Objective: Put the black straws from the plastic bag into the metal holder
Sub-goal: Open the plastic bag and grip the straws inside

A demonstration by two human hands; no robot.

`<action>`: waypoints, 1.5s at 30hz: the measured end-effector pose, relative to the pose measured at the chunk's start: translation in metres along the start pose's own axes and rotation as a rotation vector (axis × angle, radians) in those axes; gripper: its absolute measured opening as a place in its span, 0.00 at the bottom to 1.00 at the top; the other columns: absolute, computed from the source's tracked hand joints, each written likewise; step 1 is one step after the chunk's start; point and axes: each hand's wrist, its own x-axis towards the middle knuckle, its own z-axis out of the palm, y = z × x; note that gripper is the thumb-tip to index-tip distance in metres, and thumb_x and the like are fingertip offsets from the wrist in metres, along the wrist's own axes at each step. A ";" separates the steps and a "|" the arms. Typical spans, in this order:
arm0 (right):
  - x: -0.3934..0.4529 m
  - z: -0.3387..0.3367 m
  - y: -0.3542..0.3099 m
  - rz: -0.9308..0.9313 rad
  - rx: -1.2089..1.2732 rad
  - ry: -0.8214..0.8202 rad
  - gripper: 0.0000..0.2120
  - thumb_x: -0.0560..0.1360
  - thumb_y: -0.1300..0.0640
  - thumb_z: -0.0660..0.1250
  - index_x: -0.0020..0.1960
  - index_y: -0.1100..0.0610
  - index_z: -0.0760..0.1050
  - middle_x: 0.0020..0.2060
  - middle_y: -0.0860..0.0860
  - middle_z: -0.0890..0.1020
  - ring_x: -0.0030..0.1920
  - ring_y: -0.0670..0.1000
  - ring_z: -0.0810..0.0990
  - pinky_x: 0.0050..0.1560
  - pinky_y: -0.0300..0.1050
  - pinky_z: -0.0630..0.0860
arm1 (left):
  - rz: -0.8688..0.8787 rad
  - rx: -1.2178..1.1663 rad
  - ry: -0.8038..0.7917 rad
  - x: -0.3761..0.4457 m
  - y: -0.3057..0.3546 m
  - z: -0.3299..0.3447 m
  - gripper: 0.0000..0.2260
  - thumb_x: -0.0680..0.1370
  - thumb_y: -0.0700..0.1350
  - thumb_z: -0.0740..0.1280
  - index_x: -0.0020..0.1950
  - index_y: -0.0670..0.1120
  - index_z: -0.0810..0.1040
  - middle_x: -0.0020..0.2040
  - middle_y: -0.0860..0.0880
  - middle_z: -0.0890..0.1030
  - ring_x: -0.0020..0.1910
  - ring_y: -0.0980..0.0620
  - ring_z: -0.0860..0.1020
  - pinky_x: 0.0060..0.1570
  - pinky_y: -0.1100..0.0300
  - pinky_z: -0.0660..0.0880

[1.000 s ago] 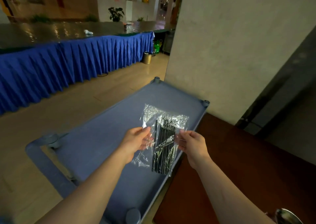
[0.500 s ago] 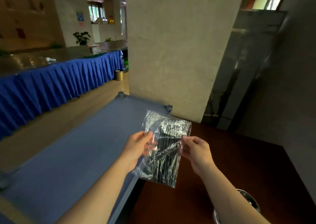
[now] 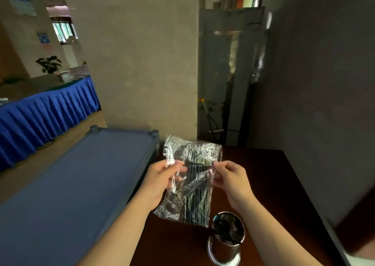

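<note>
Dark brown tabletop carries a metal holder at 5 o'clock, nearest. Above it, a crinkled plastic bag of black straws is pinched at its sides by the left hand and right hand. A blue cart lies at 9 o'clock, a pillar beyond.

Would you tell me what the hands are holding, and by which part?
Both hold the plastic bag of straws: left hand pinches its left edge, right hand its right edge, below the top.
</note>
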 end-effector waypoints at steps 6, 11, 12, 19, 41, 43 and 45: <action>-0.015 -0.033 -0.010 -0.084 -0.086 0.080 0.14 0.81 0.58 0.66 0.38 0.59 0.80 0.33 0.56 0.80 0.37 0.54 0.82 0.42 0.48 0.83 | -0.013 -0.025 -0.097 0.003 -0.008 0.034 0.05 0.80 0.43 0.70 0.52 0.43 0.84 0.50 0.45 0.88 0.44 0.48 0.79 0.40 0.59 0.71; -0.027 -0.035 -0.017 -0.133 -0.135 0.124 0.15 0.81 0.57 0.66 0.40 0.63 0.81 0.35 0.58 0.84 0.38 0.54 0.84 0.41 0.47 0.84 | -0.014 -0.057 -0.144 0.004 0.001 0.041 0.08 0.77 0.41 0.73 0.55 0.47 0.85 0.55 0.43 0.87 0.49 0.43 0.78 0.45 0.52 0.72; -0.028 -0.034 -0.019 -0.144 -0.154 0.126 0.14 0.81 0.57 0.66 0.39 0.62 0.82 0.35 0.57 0.84 0.38 0.54 0.85 0.41 0.46 0.83 | -0.013 -0.053 -0.158 0.003 0.003 0.041 0.08 0.77 0.41 0.73 0.55 0.48 0.85 0.56 0.44 0.86 0.51 0.45 0.80 0.48 0.53 0.73; -0.036 -0.018 -0.034 -0.274 -0.674 0.201 0.12 0.80 0.51 0.67 0.40 0.51 0.83 0.35 0.51 0.86 0.37 0.51 0.85 0.35 0.51 0.82 | 0.018 -0.055 -0.184 0.002 0.012 0.020 0.07 0.77 0.39 0.73 0.54 0.43 0.85 0.52 0.45 0.88 0.52 0.42 0.78 0.46 0.46 0.68; -0.035 0.003 -0.072 -0.035 0.183 0.031 0.12 0.81 0.55 0.64 0.41 0.59 0.78 0.49 0.62 0.87 0.44 0.56 0.87 0.38 0.44 0.82 | -0.001 0.120 -0.261 0.003 -0.001 -0.013 0.05 0.77 0.41 0.73 0.42 0.48 0.86 0.45 0.50 0.88 0.48 0.52 0.84 0.55 0.49 0.78; -0.031 0.008 -0.070 -0.028 0.307 0.016 0.13 0.81 0.55 0.64 0.42 0.60 0.79 0.54 0.62 0.86 0.52 0.57 0.87 0.41 0.44 0.83 | -0.026 0.091 -0.268 0.002 -0.002 -0.014 0.02 0.77 0.40 0.73 0.45 0.44 0.85 0.46 0.49 0.88 0.52 0.46 0.83 0.60 0.44 0.77; -0.026 0.014 -0.068 -0.047 0.415 0.000 0.14 0.82 0.53 0.63 0.49 0.62 0.81 0.58 0.59 0.85 0.58 0.58 0.85 0.47 0.47 0.83 | -0.042 0.062 -0.279 0.000 -0.003 -0.015 0.02 0.77 0.39 0.72 0.48 0.42 0.84 0.50 0.44 0.87 0.57 0.41 0.83 0.63 0.41 0.76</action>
